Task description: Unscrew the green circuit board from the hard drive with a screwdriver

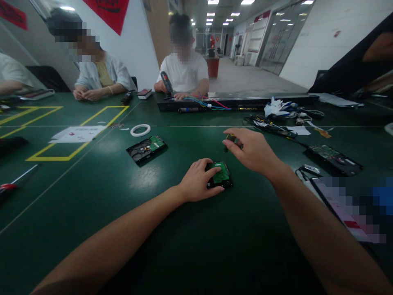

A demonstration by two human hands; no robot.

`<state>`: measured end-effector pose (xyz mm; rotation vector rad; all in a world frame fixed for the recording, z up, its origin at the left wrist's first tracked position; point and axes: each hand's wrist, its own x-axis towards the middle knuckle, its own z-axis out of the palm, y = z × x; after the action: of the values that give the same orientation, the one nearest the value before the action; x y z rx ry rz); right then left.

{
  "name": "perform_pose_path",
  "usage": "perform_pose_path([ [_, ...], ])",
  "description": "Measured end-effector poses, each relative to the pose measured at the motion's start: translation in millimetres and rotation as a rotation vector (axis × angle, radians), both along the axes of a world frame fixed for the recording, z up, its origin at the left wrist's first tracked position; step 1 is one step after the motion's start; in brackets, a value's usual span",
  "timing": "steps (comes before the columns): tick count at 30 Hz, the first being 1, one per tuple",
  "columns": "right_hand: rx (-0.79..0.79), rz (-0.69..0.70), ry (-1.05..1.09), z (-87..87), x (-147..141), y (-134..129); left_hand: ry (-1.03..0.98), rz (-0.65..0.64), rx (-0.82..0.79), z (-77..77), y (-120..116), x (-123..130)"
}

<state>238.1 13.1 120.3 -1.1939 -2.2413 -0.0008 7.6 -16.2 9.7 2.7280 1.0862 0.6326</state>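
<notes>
A small hard drive with a green circuit board (223,175) lies on the dark green table (153,229). My left hand (199,180) rests over its left side, fingers spread across the board and thumb along the near edge. Above the far edge of the drive, my right hand (250,148) pinches the handle of a small screwdriver (230,140). Its thin shaft points down to the board's far edge; whether the tip sits in a screw is too small to tell.
Another drive (146,149) and a white tape roll (140,130) lie to the left. At right are a third drive (334,159), cables (267,125) and white-blue gloves (279,107). A red-handled screwdriver (8,187) lies far left. Several people sit around the table.
</notes>
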Motion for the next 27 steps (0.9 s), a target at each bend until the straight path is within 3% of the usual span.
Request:
perform_pose_path([
  [21, -0.014, 0.087, 0.029, 2.4, -1.1, -1.3, 0.002, 0.004, -0.003, -0.4, 0.0, -0.1],
  [27, -0.049, 0.006, 0.039, -0.1, -3.1, -1.7, 0.003, -0.006, -0.006, 0.1, 0.3, -0.1],
])
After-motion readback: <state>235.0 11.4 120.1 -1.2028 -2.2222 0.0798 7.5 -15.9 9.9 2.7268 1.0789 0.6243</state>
